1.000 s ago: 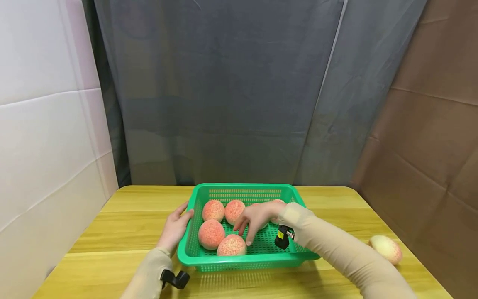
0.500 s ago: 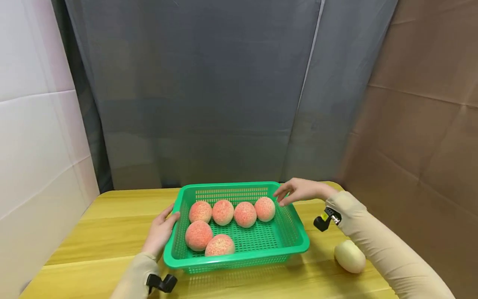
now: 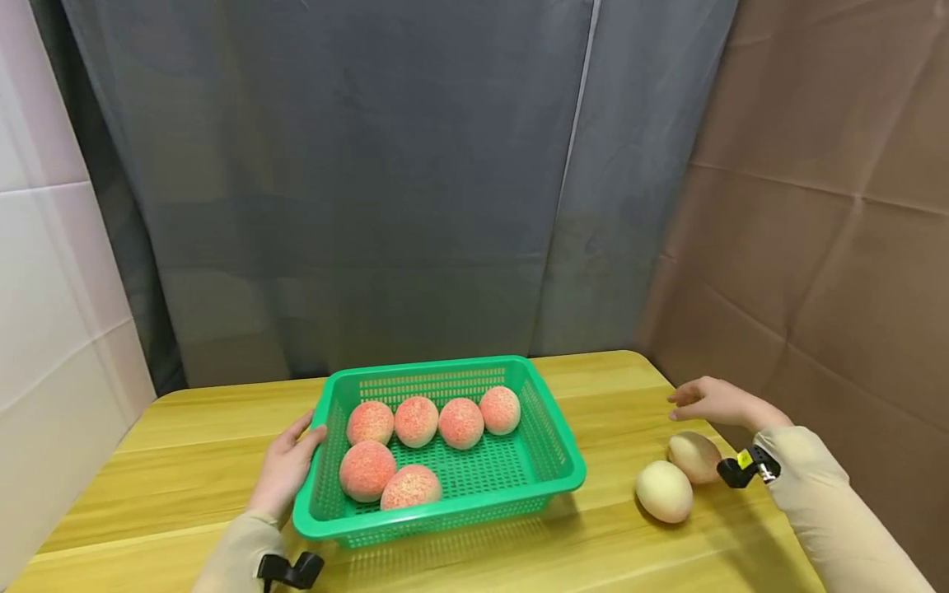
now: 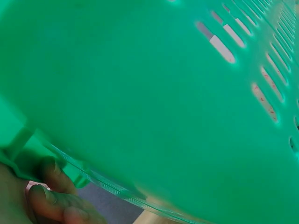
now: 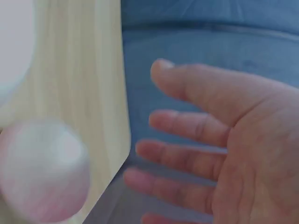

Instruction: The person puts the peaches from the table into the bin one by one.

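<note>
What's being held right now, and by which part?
The left hand holds the green basket by its left rim; the right hand holds nothing.

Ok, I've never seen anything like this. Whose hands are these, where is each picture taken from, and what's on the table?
There is no machine here: these are a person's bare hands in pale sleeves. The wide picture comes from a camera worn on the head, looking forward and down. The other two come from cameras on the wrists: one is filled mostly by green plastic, the other shows an open palm.

On the wood-grained table sits a green plastic basket with six pink, peach-like fruits inside. Two paler ones lie on the table to its right.

The left hand holds the basket's left rim. The right hand is open near the paler pair and holds nothing.
</note>
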### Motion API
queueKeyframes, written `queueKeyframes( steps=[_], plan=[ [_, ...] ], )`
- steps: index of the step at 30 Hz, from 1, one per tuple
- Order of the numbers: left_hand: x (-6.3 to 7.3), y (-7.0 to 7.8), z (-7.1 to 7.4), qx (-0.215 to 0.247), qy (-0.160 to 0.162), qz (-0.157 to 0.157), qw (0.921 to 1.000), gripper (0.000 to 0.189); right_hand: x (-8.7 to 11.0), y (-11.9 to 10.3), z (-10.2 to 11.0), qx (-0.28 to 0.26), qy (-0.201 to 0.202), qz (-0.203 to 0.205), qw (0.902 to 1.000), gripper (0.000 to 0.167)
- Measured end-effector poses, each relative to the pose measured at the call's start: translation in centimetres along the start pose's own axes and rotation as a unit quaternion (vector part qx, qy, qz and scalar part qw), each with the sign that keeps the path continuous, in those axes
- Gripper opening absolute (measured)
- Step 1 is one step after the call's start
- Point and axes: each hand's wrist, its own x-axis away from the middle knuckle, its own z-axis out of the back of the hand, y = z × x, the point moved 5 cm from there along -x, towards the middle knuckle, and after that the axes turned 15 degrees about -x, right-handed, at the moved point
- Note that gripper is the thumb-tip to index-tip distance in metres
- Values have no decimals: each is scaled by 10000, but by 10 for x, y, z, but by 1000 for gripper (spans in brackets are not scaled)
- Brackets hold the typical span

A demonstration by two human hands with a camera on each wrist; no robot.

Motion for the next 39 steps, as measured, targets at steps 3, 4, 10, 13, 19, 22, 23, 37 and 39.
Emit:
queueKeyframes(
  steps=[3, 4, 10, 13, 19, 22, 23, 37, 39],
  plan=[
    [-2, 0, 0, -25, -23, -1, 10000, 64, 11, 22, 3, -435, 53, -382, 9983, 48],
    [-2, 0, 0, -24, -35, -3, 10000, 64, 14, 30, 3, -685, 50, -552, 9961, 48],
    [-3, -2, -2, -17, -91, 0, 10000, 64, 33, 79, -8, -2282, 22, -1712, 9584, 57],
    [-2, -2, -2, -14, -66, 7, 10000, 64, 39, 95, -15, -2640, -212, -1793, 9475, 55],
    [-3, -2, -2, -54, -39, -35, 10000, 65, 41, 112, -24, -2847, -496, -1979, 9366, 43],
    [-3, -3, -1, -69, -46, -30, 10000, 66, 41, 113, -28, -2711, -333, -2313, 9338, 47],
    [-3, -3, -1, -67, -44, -14, 10000, 66, 41, 112, -30, -2680, -295, -2393, 9328, 49],
    [-4, -6, -1, 22, -21, 30, 10000, 63, 16, 88, -51, -3017, 183, -2428, 9218, 50],
    [-4, -4, -1, 13, -1, 22, 10000, 63, 14, 84, -51, -2840, 294, -2438, 9268, 52]
  ],
)
